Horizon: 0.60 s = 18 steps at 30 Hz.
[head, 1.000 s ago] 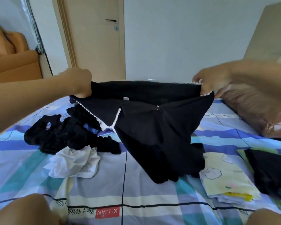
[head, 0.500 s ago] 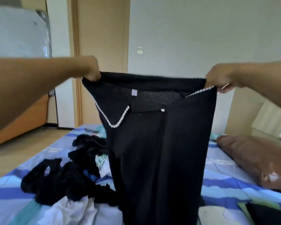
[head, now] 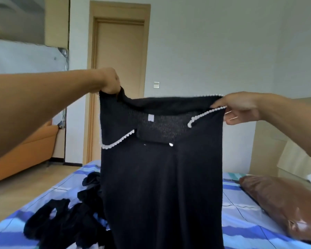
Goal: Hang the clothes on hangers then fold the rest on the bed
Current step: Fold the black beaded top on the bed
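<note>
Above the blue-striped bed (head: pixel 241 203), a black knitted garment with white bobble trim along its collar (head: pixel 160 177) hangs full length, stretched wide between the two hands. At its upper left corner the left hand (head: pixel 110 81) is curled tight round a bunch of the knit; at the upper right corner the right hand (head: pixel 241 107) pinches the trimmed edge between thumb and fingers. Both hands are well apart, with the left one raised higher than the right. A small white label and a pale button show just below the neckline. Lower left, a heap of dark crumpled clothes (head: pixel 65 221) lies on the bed, partly hidden behind the hanging garment. A shiny brown pillow (head: pixel 285 209) rests on the bed at the right. Behind, a closed pale wooden door (head: pixel 118 69) stands in the wall.
</note>
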Motion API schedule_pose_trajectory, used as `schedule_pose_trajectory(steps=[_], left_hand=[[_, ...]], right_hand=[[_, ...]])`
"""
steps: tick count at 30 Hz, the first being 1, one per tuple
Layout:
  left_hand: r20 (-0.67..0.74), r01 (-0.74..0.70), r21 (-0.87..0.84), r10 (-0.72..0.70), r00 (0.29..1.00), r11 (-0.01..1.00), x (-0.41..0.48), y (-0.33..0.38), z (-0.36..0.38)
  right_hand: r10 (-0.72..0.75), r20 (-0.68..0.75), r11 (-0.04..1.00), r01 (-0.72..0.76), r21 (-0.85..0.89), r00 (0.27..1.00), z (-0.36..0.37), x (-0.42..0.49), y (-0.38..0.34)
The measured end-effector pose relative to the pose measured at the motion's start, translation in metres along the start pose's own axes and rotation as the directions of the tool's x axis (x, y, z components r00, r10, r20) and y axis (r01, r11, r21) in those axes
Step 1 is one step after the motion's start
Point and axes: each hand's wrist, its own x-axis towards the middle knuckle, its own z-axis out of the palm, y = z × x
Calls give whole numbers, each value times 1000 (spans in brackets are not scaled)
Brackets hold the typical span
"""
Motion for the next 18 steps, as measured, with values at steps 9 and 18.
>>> schedule_pose_trajectory(steps=[9,18], left_hand=[[262,19,201,-73,962,979,18,9,5],[525,385,-366,-154,837,847,22,-53,235]], right_hand=[[23,-69,878,-53,-475,997,-14,9,-14],[274,-146,921,-303,-244,951,148,111,163]])
